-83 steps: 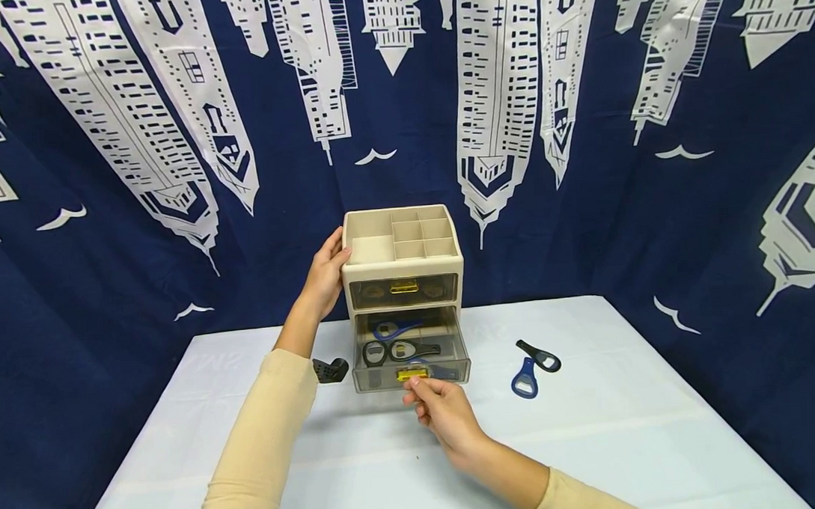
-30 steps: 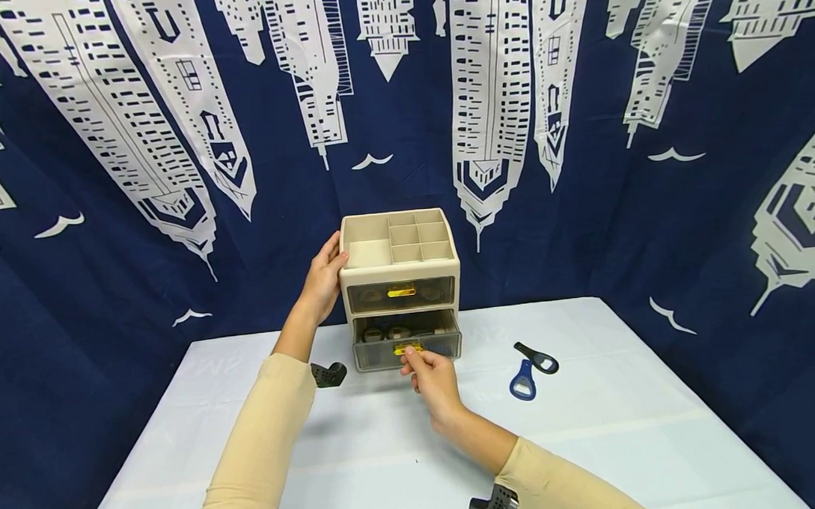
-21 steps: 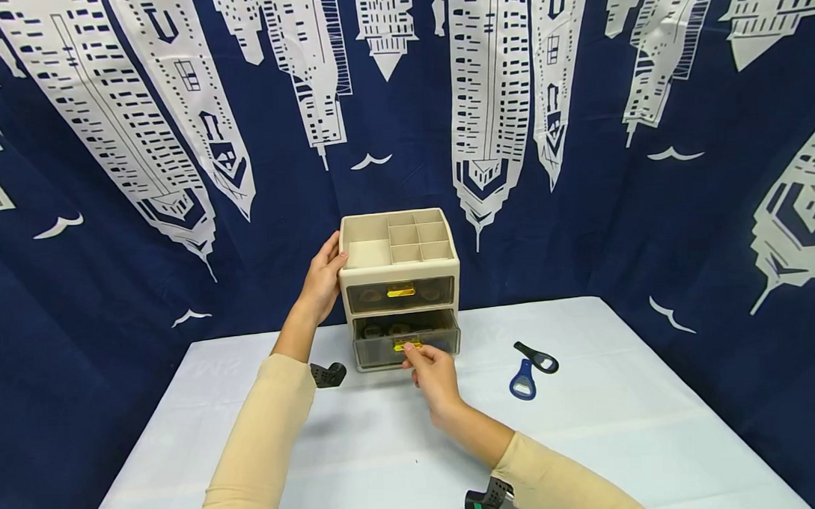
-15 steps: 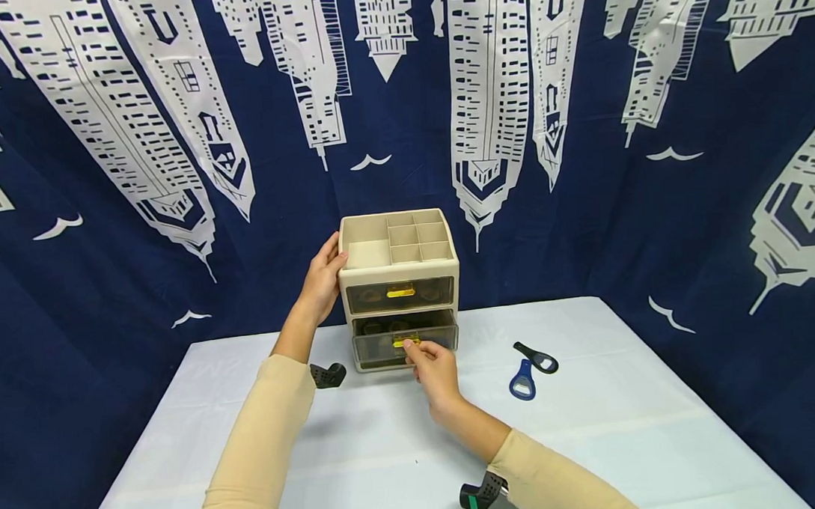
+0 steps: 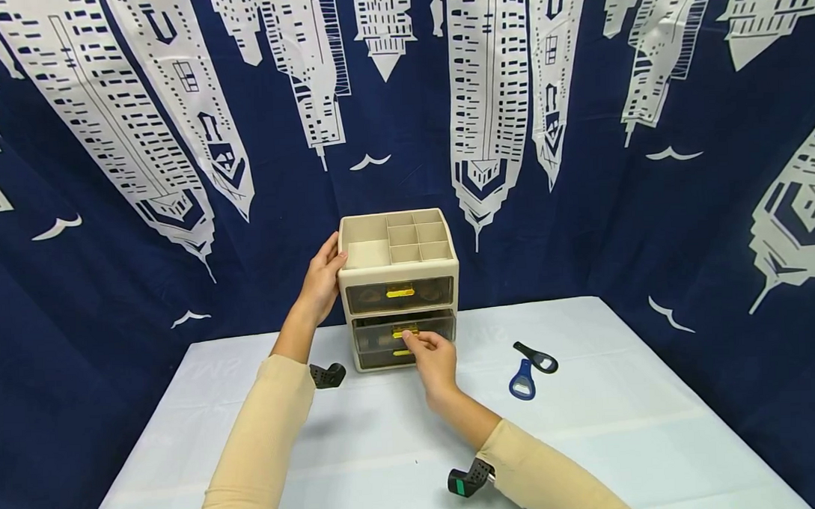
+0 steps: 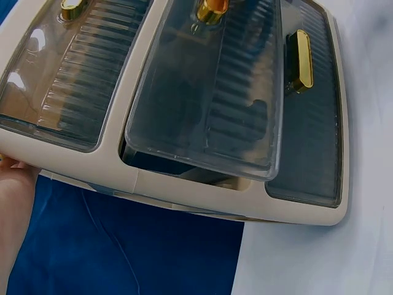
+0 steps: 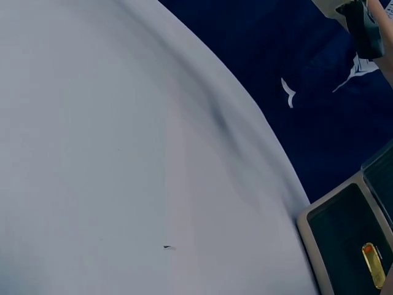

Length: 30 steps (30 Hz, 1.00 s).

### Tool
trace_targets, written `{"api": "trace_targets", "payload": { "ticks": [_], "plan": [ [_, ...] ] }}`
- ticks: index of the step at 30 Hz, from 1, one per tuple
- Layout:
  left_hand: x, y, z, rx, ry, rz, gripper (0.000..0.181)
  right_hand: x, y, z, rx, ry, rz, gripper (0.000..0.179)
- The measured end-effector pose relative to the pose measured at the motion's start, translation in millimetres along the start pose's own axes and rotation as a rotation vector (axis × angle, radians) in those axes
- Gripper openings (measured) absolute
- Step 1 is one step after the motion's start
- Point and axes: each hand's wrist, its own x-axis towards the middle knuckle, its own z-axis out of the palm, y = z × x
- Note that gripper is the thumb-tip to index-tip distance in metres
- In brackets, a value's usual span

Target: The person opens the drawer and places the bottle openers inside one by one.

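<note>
A cream desktop drawer organizer (image 5: 401, 272) stands at the back of the table, its smoky clear drawers fitted with gold handles. My left hand (image 5: 319, 281) holds its left side, thumb at the upper front edge; part of that hand (image 6: 15, 200) shows in the left wrist view. With thumb and index finger, my right hand (image 5: 437, 362) pinches the gold handle (image 5: 411, 329) of the middle drawer (image 5: 373, 338). That drawer (image 6: 202, 110) sticks out a little past the others in the left wrist view. Its contents are mostly hidden behind the tinted front.
To the right on the white table (image 5: 361, 466) lie a blue bottle opener (image 5: 523, 381) and a black bottle opener (image 5: 538, 357), close together. Divided compartments (image 5: 417, 238) top the organizer. A dark blue patterned cloth (image 5: 405, 187) hangs behind. Black wrist devices (image 5: 469, 480) are worn at the sleeves.
The middle drawer has slid inward from well pulled out to nearly in, my right hand moving forward with its handle. The bottle openers inside have passed from view. My left hand stays put.
</note>
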Motion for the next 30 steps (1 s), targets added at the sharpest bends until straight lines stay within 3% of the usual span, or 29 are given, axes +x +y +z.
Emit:
{"api": "trace_targets", "payload": {
  "ticks": [15,30],
  "plan": [
    [-0.4,0.0,-1.8,-0.006,0.009,0.000,0.061,25.9,15.4,12.1,-0.039,0.053,-0.132,0.029],
    [0.0,0.1,1.1,-0.019,0.010,0.004,0.060,22.2,13.5,5.4,-0.110,0.057,-0.182,0.021]
  ]
}}
